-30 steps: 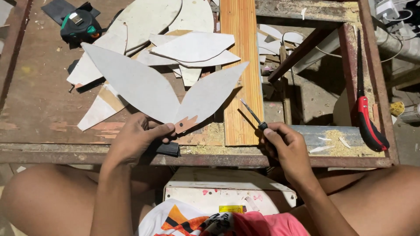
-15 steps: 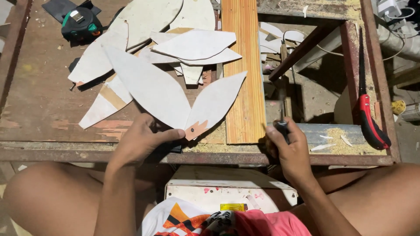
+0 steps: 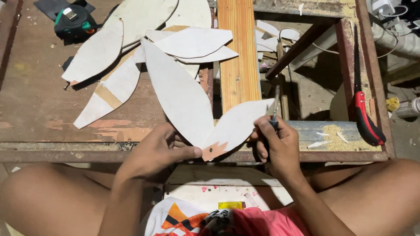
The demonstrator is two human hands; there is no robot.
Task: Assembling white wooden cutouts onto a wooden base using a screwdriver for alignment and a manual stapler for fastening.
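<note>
Near: bare knees L & R, bright cloth in lap, partly cut off by bottom edge.
L hand (image 3: 155, 150): closed on the joined leaf cutouts (image 3: 205, 118), thumb pressing the bare-wood tip where the two blades meet, just over the rusty front rail (image 3: 65, 155).
R hand (image 3: 280, 146): clamped round a thin dark-handled tool (image 3: 274, 109), shaft pointing up & away; tool tip touches or sits just beside the short blade's end, can't tell which.
Key relation: cutouts lie between the hands. Long blade's axis runs up-left from L hand; short blade runs right toward R hand, so R hand is nearer that edge.
Mid: wood plank (image 3: 238, 52) lying front to back on the surface, just behind the short blade.
Far L: heap of pale leaf shapes (image 3: 131, 52), tape measure (image 3: 72, 22).
Far R: red-handled saw (image 3: 363, 105), sawdust beside it.
Hidden: tool's working end too small to read; R hand fingertips tucked under.
</note>
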